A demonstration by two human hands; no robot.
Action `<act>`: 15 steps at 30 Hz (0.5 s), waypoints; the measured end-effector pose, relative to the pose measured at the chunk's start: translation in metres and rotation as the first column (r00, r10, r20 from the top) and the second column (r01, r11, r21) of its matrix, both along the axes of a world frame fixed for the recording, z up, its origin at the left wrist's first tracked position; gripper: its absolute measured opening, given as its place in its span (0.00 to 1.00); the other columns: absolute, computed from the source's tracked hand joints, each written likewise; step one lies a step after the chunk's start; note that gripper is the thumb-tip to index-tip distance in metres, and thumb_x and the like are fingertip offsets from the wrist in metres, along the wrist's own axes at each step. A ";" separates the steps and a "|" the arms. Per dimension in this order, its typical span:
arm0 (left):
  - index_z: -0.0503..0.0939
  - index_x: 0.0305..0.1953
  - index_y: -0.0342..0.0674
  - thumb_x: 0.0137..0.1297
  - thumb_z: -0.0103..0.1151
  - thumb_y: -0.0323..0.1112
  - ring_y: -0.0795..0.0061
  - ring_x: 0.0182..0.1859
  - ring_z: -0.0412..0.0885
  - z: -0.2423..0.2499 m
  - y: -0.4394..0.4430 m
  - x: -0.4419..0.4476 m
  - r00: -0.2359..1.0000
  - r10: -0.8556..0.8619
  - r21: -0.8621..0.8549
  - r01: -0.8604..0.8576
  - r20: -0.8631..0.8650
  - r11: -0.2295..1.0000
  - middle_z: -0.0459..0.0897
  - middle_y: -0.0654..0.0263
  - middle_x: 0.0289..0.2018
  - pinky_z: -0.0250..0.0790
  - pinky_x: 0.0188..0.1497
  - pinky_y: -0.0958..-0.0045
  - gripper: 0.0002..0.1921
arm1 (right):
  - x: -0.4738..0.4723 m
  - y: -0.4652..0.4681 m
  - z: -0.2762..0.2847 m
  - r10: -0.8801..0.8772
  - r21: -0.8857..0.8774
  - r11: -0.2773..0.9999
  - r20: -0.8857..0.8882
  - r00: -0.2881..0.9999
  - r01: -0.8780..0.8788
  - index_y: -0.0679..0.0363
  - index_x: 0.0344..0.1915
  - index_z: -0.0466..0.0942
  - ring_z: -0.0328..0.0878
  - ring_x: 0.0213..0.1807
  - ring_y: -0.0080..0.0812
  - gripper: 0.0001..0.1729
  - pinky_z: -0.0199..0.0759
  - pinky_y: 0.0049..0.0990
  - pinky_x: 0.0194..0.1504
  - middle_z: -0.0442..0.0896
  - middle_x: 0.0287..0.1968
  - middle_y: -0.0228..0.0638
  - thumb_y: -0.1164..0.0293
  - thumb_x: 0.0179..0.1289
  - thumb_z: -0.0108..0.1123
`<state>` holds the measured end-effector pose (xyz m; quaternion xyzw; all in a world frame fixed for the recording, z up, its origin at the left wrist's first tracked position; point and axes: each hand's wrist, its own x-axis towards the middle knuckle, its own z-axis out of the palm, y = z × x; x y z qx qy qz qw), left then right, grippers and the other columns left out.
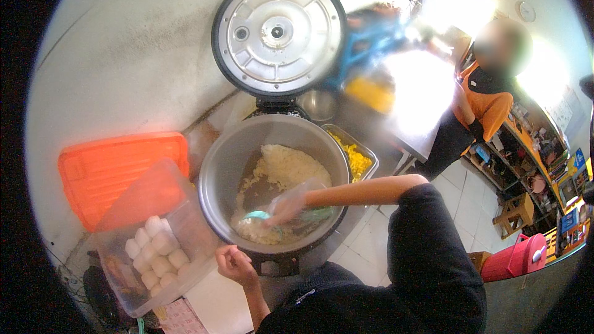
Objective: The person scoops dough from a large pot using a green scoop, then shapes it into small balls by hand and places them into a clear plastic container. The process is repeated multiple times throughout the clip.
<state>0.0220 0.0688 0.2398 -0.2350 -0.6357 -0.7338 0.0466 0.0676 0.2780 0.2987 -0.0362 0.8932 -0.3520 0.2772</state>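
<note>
A large grey pot (216, 171) of a rice cooker is before me, with a mound of cooked rice (294, 164) at its far side and loose rice around the bottom. My right hand (283, 208), in a clear plastic glove, reaches into the pot. It grips a teal cup or small bowl (256, 215) at the rice near the front wall; the fingers are blurred. My left hand (234, 263) is bare, just outside the pot's front-left rim, fingers curled and nothing visible in them. The cooker's round metal lid (297, 60) stands raised behind the pot.
At left, a translucent plastic box (199, 236) holds several white rice balls (160, 246); an orange lid (125, 171) lies behind it. Right of the pot are a metal tray of chopped yellow food (355, 157) and a metal bowl (317, 104). A person (487, 97) is at the far right.
</note>
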 end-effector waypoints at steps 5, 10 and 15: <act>0.67 0.28 0.37 0.63 0.44 0.29 0.87 0.12 0.60 -0.002 0.000 -0.001 1.000 -0.002 0.002 0.002 0.008 1.000 0.64 0.71 0.15 0.52 0.12 0.84 0.06 | 0.005 0.000 -0.002 -0.058 -0.023 0.998 -0.055 0.997 0.057 0.66 0.53 0.65 0.72 0.45 0.51 0.39 0.63 0.40 0.48 0.75 0.42 0.57 0.41 0.61 0.36; 0.67 0.28 0.36 0.62 0.44 0.28 0.87 0.12 0.60 -0.003 0.000 -0.002 1.000 -0.020 0.013 0.020 0.010 1.000 0.65 0.70 0.15 0.52 0.13 0.84 0.05 | 0.010 -0.002 0.004 -0.052 0.058 0.997 0.017 0.999 0.051 0.56 0.59 0.59 0.69 0.52 0.47 0.36 0.60 0.38 0.54 0.72 0.50 0.50 0.42 0.60 0.36; 0.68 0.28 0.35 0.60 0.47 0.30 0.85 0.14 0.64 -0.001 -0.003 -0.003 0.998 -0.051 -0.004 0.051 0.038 0.999 0.68 0.69 0.17 0.56 0.15 0.84 0.06 | 0.011 -0.006 0.012 -0.092 0.016 0.995 -0.098 0.991 0.094 0.63 0.55 0.65 0.70 0.49 0.50 0.38 0.62 0.40 0.50 0.74 0.45 0.57 0.41 0.60 0.37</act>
